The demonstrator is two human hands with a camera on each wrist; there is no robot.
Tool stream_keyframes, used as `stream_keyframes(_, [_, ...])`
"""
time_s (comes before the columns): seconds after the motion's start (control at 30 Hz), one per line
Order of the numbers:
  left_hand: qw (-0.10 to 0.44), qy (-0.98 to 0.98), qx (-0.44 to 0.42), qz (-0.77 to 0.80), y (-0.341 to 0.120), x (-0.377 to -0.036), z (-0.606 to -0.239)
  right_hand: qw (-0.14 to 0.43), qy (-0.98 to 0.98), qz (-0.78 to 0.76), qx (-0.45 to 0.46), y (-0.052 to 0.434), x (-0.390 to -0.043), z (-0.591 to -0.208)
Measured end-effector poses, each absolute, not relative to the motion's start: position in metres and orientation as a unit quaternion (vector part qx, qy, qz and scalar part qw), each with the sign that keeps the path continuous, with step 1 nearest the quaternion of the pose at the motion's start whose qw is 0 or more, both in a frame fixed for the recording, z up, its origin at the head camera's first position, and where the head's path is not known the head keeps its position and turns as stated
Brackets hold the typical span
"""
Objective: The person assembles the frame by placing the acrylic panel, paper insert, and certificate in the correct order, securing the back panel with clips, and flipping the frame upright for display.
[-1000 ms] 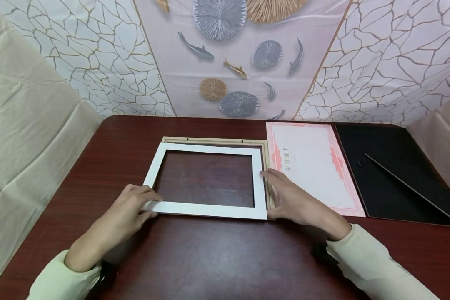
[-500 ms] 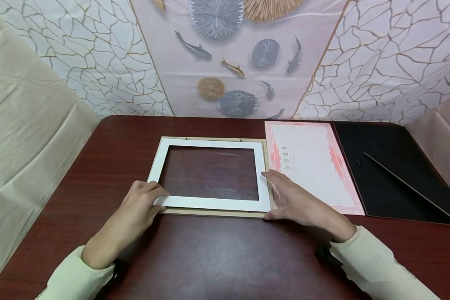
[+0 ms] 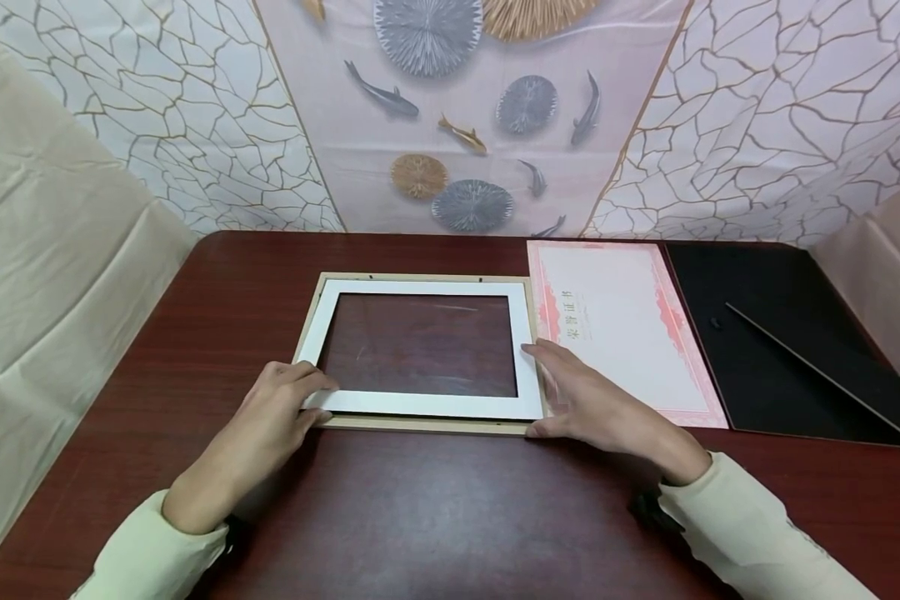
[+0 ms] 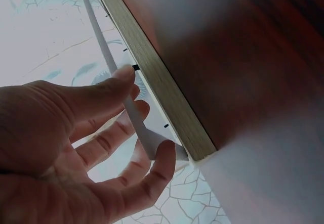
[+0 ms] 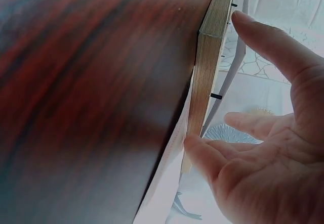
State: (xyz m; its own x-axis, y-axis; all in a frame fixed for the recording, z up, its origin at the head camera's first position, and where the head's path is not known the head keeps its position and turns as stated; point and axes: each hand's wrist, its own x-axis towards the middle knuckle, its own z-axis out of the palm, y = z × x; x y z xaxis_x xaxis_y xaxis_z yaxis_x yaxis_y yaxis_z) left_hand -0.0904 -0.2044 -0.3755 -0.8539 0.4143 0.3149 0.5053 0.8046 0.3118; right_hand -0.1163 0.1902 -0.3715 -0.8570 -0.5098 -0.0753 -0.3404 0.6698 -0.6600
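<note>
A white mat board [image 3: 420,404] with a rectangular window lies over a pale wooden picture frame [image 3: 427,427], slightly off its edges. My left hand [image 3: 266,412] pinches the mat's front left corner. In the left wrist view, its thumb and fingers curl about the mat board [image 4: 105,49], raised a little off the wooden frame [image 4: 157,72]. My right hand [image 3: 596,404] is at the right side, its fingers fairly straight. Fingertips touch the mat's right edge, and the thumb is by the frame's front right corner. The right wrist view shows a finger against the frame's side [image 5: 205,67].
Right of the frame lies a pink-bordered certificate [image 3: 622,333]. Beyond it is a black backing board [image 3: 750,275] with a stand leg [image 3: 832,367] angled up. The dark red wooden table [image 3: 435,508] extends in front, and a patterned cloth [image 3: 465,125] hangs behind.
The mat board has moved away from me and slightly right, uncovering the frame's front rail. My left hand moved with it; over the last half second its far edge has settled slightly lower.
</note>
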Motion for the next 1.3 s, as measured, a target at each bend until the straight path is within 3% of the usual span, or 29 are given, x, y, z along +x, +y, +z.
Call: stream_keyframes(1.3, [0.048, -0.960, -0.218, -0.171, -0.2115, -0.0850, -0.3774, 0.137, 0.907, -0.327, -0.229, 0.1903, -0.1156, -0.3720])
